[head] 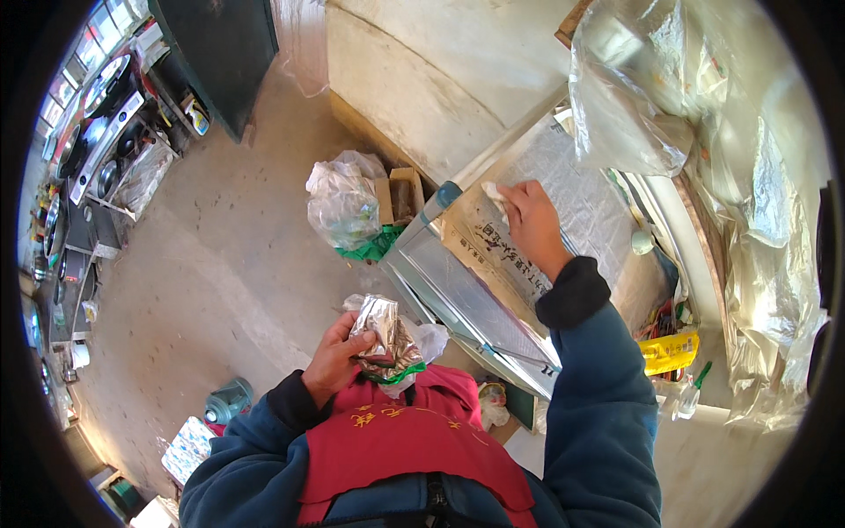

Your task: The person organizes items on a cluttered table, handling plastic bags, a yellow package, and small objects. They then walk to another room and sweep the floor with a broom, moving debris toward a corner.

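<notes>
My left hand (pixel 333 360) grips a crumpled silver foil packet (pixel 383 327) with a green edge, in front of the red apron (pixel 416 449). Whitish thin plastic (pixel 429 340) shows beside the packet. Over a glass-sided cabinet (pixel 442 270), my right hand (pixel 533 228) pinches a small white wad (pixel 494 193), perhaps tissue or cloth. The wad appears to touch the cabinet top, where printed paper (pixel 475 231) bearing writing lies beside a clear plastic sheet (pixel 548 165). My fingers hide part of the wad.
A stuffed plastic bag (pixel 346 198) and an open cardboard box (pixel 404 195) stand on the floor by the cabinet. Clear plastic sheeting (pixel 759 198) hangs at the right, above a yellow packet (pixel 670 353). A bluish plastic jug (pixel 228 400) sits lower left. Gas stoves (pixel 109 148) line the far left.
</notes>
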A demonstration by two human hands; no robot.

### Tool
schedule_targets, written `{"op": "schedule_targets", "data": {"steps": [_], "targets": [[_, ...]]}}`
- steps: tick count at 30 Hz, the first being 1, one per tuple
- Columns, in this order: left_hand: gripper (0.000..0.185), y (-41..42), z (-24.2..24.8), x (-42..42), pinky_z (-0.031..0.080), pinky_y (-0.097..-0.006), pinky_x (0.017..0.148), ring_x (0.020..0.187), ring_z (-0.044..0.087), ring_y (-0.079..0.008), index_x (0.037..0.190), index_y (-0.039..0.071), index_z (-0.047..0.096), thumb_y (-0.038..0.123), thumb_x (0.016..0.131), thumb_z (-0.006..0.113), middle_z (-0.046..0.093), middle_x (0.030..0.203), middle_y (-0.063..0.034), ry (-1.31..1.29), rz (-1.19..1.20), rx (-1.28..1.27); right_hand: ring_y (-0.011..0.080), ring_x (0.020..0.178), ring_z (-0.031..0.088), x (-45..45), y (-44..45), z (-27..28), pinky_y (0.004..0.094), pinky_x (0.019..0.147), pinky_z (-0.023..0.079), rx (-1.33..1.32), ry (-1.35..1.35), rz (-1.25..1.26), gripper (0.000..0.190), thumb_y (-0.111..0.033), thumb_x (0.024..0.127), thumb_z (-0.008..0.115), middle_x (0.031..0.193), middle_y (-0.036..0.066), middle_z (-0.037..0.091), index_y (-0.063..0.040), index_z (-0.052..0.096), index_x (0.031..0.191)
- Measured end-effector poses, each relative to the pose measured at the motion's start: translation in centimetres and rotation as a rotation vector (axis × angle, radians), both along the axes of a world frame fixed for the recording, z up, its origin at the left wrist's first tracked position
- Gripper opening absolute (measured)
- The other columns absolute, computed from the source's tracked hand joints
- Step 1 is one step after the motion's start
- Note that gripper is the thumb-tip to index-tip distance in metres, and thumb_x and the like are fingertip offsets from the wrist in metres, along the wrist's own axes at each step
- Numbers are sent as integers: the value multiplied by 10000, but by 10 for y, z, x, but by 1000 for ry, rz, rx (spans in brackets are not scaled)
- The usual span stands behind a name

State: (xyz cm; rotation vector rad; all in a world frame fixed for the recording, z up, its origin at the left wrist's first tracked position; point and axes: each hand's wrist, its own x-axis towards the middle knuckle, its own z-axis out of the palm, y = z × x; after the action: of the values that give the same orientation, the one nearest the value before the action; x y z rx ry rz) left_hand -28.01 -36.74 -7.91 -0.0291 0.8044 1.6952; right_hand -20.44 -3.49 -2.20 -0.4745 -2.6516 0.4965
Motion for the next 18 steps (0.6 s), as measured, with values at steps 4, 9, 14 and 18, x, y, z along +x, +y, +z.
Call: {"op": "schedule_targets", "data": {"steps": [4, 9, 14, 18], "targets": [[354, 1, 0, -3, 469, -331, 840, 968, 560, -189, 1176, 12, 411, 62, 844, 525, 547, 1070, -96, 3, -27, 14, 303, 756, 522, -13, -4, -9, 363, 634, 431, 57, -14, 99, 242, 2, 758, 554, 830, 133, 515, -89, 610, 976], [436, -9, 10, -1, 533, -334, 736, 919, 597, -232, 1238, 19, 361, 132, 860, 547, 541, 1105, -111, -137, -81, -1, 286, 771, 500, 17, 0, -18, 354, 677, 420, -49, 21, 61, 250, 9, 748, 533, 827, 134, 514, -25, 562, 993], [464, -6, 1, 9, 416, -217, 824, 956, 490, -98, 1248, -8, 371, 196, 871, 547, 499, 1089, -39, 216, -121, 31, 247, 869, 528, 51, 104, -48, 355, 768, 423, 167, -112, -234, 257, -97, 843, 478, 956, 139, 531, -1, 552, 1069], [494, -16, -7, 18, 414, -209, 821, 956, 487, -87, 1253, -11, 359, 233, 868, 549, 501, 1089, -43, 189, -82, 104, 329, 922, 495, 30, 52, -40, 408, 830, 395, 168, -135, 57, 314, -97, 792, 485, 1008, 180, 497, -8, 542, 1088]]}}
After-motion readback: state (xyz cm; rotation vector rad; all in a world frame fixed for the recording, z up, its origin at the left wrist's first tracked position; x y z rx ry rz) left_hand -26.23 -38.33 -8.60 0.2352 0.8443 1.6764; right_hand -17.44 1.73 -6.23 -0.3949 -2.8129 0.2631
